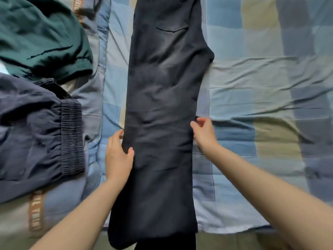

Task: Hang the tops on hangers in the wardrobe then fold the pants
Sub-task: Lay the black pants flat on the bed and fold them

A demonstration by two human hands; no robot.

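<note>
Blue, grey and olive patchwork bedding [252,73] covers the bed and carries everything in view. Lengthwise down its middle lie the black pants [162,109], legs laid one on the other, a back pocket showing near the top; the waist runs past the upper edge of the picture, and the hems droop over the near edge of the bed, where they blur into a dark shape that is hard to read. The left hand [118,156] grips the pants' left edge at about knee height, thumb on top of the cloth and the fingers tucked under it, out of sight. The right hand [203,131] holds the opposite edge slightly farther up, fingers curled against the fold and pinching it; how far the fingertips reach beneath cannot be told. Both bare forearms stretch in from the lower corners, the elbows cut off. To the right of the pants the bedding lies open and creased, well out to the frame's edge. To the left a narrow strip of bedding separates the pants from navy pants [36,134] with a ribbed elastic waistband, and beyond them dark green pants [41,35], both cropped by the left edge.
</note>
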